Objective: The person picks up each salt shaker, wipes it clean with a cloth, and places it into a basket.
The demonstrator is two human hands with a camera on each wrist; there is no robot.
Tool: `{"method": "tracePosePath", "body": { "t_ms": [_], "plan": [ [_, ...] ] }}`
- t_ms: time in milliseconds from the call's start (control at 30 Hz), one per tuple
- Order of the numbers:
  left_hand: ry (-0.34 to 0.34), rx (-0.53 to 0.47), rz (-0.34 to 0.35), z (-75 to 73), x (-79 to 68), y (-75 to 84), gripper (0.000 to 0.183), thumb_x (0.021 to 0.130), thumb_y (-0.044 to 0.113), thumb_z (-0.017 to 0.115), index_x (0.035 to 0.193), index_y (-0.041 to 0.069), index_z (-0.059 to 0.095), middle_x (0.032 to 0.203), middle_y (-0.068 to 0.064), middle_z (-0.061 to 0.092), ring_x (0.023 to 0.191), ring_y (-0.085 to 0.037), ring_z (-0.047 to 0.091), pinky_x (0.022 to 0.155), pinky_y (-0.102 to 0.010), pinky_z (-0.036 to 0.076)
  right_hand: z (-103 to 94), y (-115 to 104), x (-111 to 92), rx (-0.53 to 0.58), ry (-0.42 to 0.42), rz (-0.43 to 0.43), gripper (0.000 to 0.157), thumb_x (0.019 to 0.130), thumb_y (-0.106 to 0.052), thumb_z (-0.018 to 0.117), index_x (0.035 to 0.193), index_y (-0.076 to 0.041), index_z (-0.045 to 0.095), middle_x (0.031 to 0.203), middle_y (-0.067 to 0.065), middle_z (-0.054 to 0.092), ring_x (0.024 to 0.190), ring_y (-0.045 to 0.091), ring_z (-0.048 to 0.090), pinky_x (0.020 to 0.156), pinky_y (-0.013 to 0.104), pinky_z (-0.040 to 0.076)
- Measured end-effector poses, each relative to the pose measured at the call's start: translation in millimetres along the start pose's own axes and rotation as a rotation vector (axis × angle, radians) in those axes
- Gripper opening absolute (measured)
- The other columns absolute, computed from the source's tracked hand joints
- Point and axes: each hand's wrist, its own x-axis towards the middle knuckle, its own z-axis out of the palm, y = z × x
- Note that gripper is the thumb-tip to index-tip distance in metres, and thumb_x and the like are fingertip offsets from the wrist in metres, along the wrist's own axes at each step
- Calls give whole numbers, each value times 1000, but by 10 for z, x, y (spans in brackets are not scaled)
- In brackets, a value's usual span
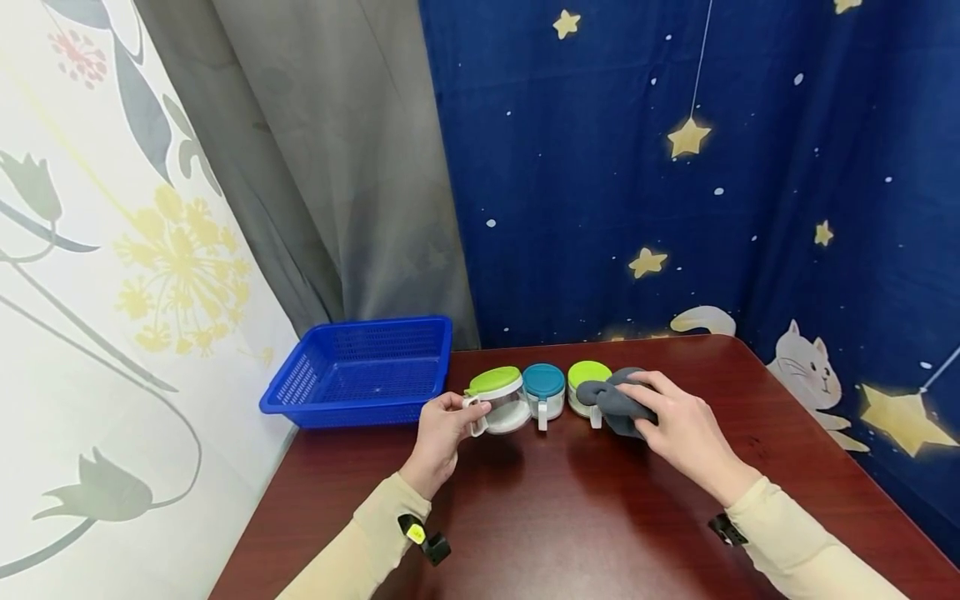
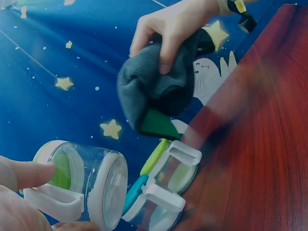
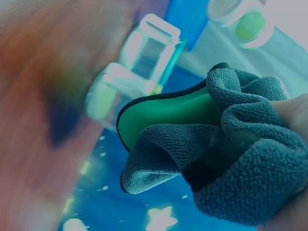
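My left hand [image 1: 441, 437] grips the white handle of a clear jar with a lime-green lid [image 1: 508, 406]; in the left wrist view this jar [image 2: 103, 187] is raised and tilted. To its right stand a jar with a teal lid [image 1: 543, 383] and another green-lidded jar [image 1: 588, 375], their white handles facing me. A folded grey cloth [image 1: 618, 408] is held in my right hand [image 1: 690, 433], beside the second green-lidded jar and partly covering it in the head view. The right wrist view shows the cloth's smooth green side [image 3: 168, 113] and dark edging.
A blue plastic basket [image 1: 352, 415] sits at the back left of the dark red table [image 1: 540, 525]. Behind the table hang a grey curtain [image 1: 375, 167] and a blue starry curtain [image 1: 570, 183]. A flower-patterned white surface [image 1: 172, 467] borders the left side.
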Motion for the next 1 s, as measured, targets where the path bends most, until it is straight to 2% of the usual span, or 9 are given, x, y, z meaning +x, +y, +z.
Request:
{"method": "tracePosePath", "body": {
  "t_ms": [233,400,567,733,833,1000],
  "plan": [
    [-21,40,-1,101,-74,20,29,77,0,84,79,4,55,78,-5,60,67,-16,61,61,-28,55,40,-341,268,14,73,-137,57,76,-5,83,129,-21,68,134,7,58,107,27,65,78,46,59],
    [-61,49,-6,177,-121,31,30,78,3,85,81,4,55,80,-6,61,71,-18,63,65,-30,57,155,-585,375,13,111,-234,64,79,-5,80,137,-25,63,137,8,57,116,26,62,76,45,59],
    [-70,55,-11,241,-150,63,28,81,6,84,83,3,56,82,-7,63,73,-18,65,68,-31,58,264,-769,396,2,94,-300,78,79,-5,81,146,-32,54,141,9,54,118,29,62,75,45,60],
    [-70,42,5,292,-147,100,20,83,-1,77,82,0,57,80,-8,63,65,-16,62,63,-29,56,334,-873,406,3,91,-393,75,78,-7,84,144,-31,57,141,12,55,116,30,63,83,46,57],
    [-68,35,12,298,-140,110,18,84,-3,75,81,-1,58,80,-9,61,61,-15,59,60,-28,54,366,-907,410,-2,81,-418,74,77,-6,85,142,-31,58,141,12,55,117,30,63,89,47,55],
    [-45,50,-5,231,-134,105,22,83,2,79,80,1,57,86,-12,63,67,-18,65,64,-31,58,434,-933,340,-19,41,-441,78,75,-6,87,143,-31,57,141,12,54,122,29,60,90,47,54]
  ]
}}
